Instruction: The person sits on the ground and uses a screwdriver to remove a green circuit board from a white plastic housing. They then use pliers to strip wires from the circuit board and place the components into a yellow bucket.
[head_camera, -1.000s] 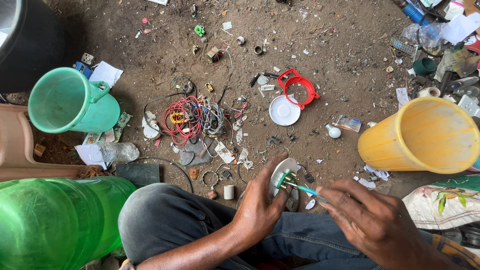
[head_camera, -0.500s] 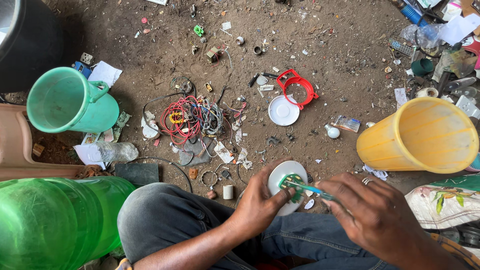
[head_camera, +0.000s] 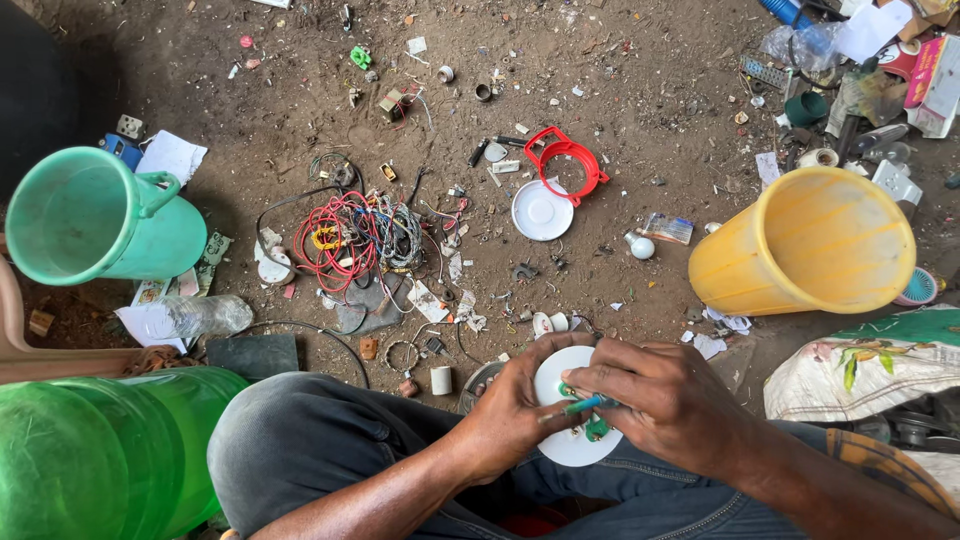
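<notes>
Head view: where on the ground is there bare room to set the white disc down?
Barest dirt lies between the red ring and the yellow bucket, only small bits there. Another patch sits above the green jug, left of the wire tangle. Crowded: around the wires and just ahead of the left hand and right hand.

Head camera looks steeply down, close above lap

Lit by soft, even daylight; faint shadows, dark upper-left corner, sharp throughout, wide-angle bending at edges.
</notes>
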